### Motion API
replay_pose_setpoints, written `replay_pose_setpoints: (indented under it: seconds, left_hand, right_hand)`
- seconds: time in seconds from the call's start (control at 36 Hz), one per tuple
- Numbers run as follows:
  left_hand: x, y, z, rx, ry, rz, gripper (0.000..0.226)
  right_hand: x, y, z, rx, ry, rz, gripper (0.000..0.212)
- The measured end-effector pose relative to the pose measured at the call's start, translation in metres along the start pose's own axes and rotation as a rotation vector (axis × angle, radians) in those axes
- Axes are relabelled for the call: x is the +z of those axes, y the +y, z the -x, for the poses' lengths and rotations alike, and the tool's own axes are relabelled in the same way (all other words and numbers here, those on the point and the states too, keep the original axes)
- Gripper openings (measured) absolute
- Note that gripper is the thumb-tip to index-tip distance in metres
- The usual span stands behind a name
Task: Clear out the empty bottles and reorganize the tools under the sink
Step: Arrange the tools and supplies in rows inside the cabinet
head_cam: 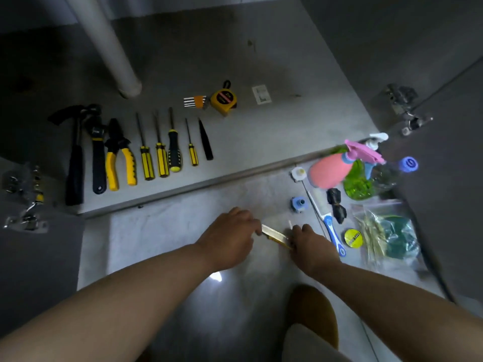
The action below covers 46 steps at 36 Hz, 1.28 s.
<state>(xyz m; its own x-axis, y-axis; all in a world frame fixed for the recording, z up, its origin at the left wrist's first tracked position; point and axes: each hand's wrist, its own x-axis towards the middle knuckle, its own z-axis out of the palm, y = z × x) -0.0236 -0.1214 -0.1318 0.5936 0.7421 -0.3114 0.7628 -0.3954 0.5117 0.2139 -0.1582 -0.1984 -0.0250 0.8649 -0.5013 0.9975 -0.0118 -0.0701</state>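
Tool-sorting step. Both grips hold a yellow knife (275,235) low over the floor (162,236), just outside the cabinet. Left grip (230,239) pinches its pale metal end, and right grip (311,246) curls round the yellow end. The hammer (75,158), pliers (117,152) and screwdrivers (146,158) lie in a row inside. The bottles (329,171) sit at the right, not yet cleared. Next, likely: close the blade, then lay the knife in the row, minding the edge.

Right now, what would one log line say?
left hand, right hand: hold yellow cutter | tool row: laid out in cabinet | bottles: floor, right
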Motion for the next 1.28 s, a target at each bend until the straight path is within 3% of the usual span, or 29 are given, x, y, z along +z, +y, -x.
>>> replay_pose_setpoints:
  seconds: [0.11,0.25,0.36,0.47,0.56,0.61,0.69,0.78,0.86,1.06,1.28]
  left_hand:
    - [0.009,0.007,0.001,-0.253,-0.174,0.235,0.028]
    - [0.007,0.019,-0.006,-0.499,-0.148,0.652,0.037]
    - [-0.009,0.029,-0.009,-0.522,-0.013,0.974,0.042]
    - [-0.034,0.027,-0.015,-0.483,0.233,0.898,0.037]
    - [-0.062,0.018,-0.022,-0.420,0.362,1.001,0.026]
    - [-0.079,0.006,-0.026,-0.380,0.429,0.927,0.017]
    - [-0.096,-0.018,-0.023,-0.349,0.476,0.533,0.020]
    - [-0.101,-0.039,-0.012,-0.281,0.424,-0.003,0.035]
    - [-0.096,-0.048,-0.004,-0.245,0.322,-0.227,0.049]
    - [-0.073,-0.048,-0.001,-0.265,0.260,-0.330,0.063]
    - [-0.071,-0.042,-0.007,-0.332,0.255,-0.282,0.063]
  right_hand:
    - [0.007,0.001,0.003,-0.059,-0.001,-0.121,0.028]
    - [-0.004,-0.014,0.008,-0.200,0.033,-0.473,0.025]
    - [-0.027,-0.038,0.013,-0.295,0.117,-0.722,0.020]
    - [-0.060,-0.059,0.004,-0.299,0.223,-0.818,0.021]
    - [-0.093,-0.072,-0.013,-0.253,0.306,-0.819,0.019]
    - [-0.116,-0.080,-0.031,-0.215,0.350,-0.772,0.024]
    - [-0.151,-0.094,-0.059,-0.163,0.346,-0.617,0.025]
    - [-0.178,-0.109,-0.082,-0.152,0.314,-0.421,0.029]
    - [-0.191,-0.125,-0.100,-0.150,0.266,-0.321,0.031]
    - [-0.176,-0.153,-0.126,-0.088,0.254,-0.272,0.037]
    - [-0.159,-0.151,-0.111,-0.105,0.385,-0.404,0.037]
